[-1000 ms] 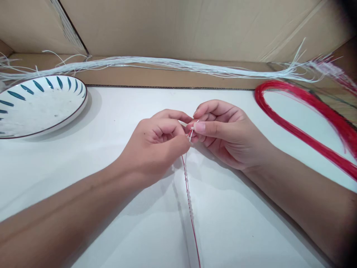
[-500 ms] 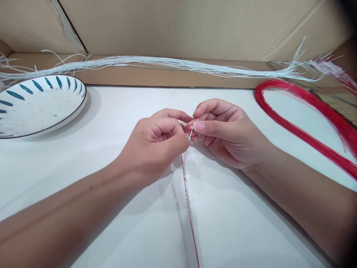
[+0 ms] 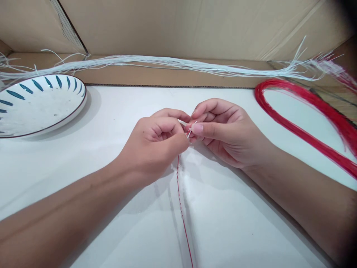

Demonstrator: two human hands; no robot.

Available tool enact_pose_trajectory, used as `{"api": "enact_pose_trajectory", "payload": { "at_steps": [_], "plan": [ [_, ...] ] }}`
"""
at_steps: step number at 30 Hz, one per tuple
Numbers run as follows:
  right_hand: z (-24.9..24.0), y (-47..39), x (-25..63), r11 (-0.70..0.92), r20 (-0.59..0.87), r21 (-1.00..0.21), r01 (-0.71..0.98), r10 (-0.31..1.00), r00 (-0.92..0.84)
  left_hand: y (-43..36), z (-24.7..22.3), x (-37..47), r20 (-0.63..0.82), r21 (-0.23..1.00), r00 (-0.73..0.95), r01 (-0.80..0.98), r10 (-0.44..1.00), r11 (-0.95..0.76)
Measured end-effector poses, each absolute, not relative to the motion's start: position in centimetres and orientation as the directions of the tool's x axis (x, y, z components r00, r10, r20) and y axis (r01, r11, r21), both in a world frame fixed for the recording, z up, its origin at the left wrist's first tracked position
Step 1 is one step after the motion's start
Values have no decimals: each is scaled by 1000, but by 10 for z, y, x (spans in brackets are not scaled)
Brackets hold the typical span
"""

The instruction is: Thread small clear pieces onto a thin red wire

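My left hand (image 3: 158, 145) pinches a thin red cord (image 3: 187, 240) between thumb and fingers. From beneath that hand the cord runs down to the bottom edge, with a row of small whitish knots or beads along its upper stretch. A short white cord (image 3: 190, 131) crosses at the fingertips, where my right hand (image 3: 223, 130) grips it between thumb and index finger. The two hands almost touch. Fingers hide most of the spot where white and red meet.
A white plate (image 3: 44, 106) with teal strokes and a dark rim stands at left. Behind, a bundle of white cords (image 3: 167, 63) lies along a cardboard ledge (image 3: 156, 77). A looped hank of red cord (image 3: 287, 121) rests at right on the white tabletop (image 3: 119, 223).
The hanging part of the red cord has swung to the left. My right thumb has shifted slightly left, and the short white cord has tilted with it.
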State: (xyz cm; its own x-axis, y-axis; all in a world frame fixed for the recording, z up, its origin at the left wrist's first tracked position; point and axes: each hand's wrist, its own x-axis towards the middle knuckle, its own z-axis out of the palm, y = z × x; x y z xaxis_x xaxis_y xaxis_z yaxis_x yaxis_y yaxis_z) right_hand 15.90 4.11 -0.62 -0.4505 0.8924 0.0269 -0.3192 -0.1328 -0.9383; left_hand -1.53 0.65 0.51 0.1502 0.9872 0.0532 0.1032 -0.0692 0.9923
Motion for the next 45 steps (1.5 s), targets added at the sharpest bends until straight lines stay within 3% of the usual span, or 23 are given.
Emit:
{"api": "enact_pose_trajectory", "payload": {
  "at_steps": [7,14,20,27,32,38,42,45],
  "plan": [
    [-8,41,159,-94,28,-950,-298,924,-382,5,4,-16,90,977,162,179,983,-119],
    [-10,43,160,-125,28,-914,-386,930,-367,4,3,-18,55,975,195,201,979,-95],
    [-11,43,160,-201,19,-910,-362,853,-522,2,7,-17,25,981,166,183,986,-56],
    [-11,44,161,-181,5,-924,-336,874,-486,3,7,-17,-2,987,181,159,984,-27],
    [-9,43,159,-223,-26,-910,-349,872,-489,6,4,-17,-27,1000,256,21,966,22],
    [-11,42,158,-166,-14,-932,-323,905,-425,6,3,-20,-19,999,318,52,948,2],
    [-13,44,157,-70,52,-960,-271,906,-420,5,3,-18,-43,999,208,28,977,38],
    [-15,45,158,130,140,-990,-54,930,-338,7,2,-18,15,999,-12,-31,1000,-16]
  ]
}}
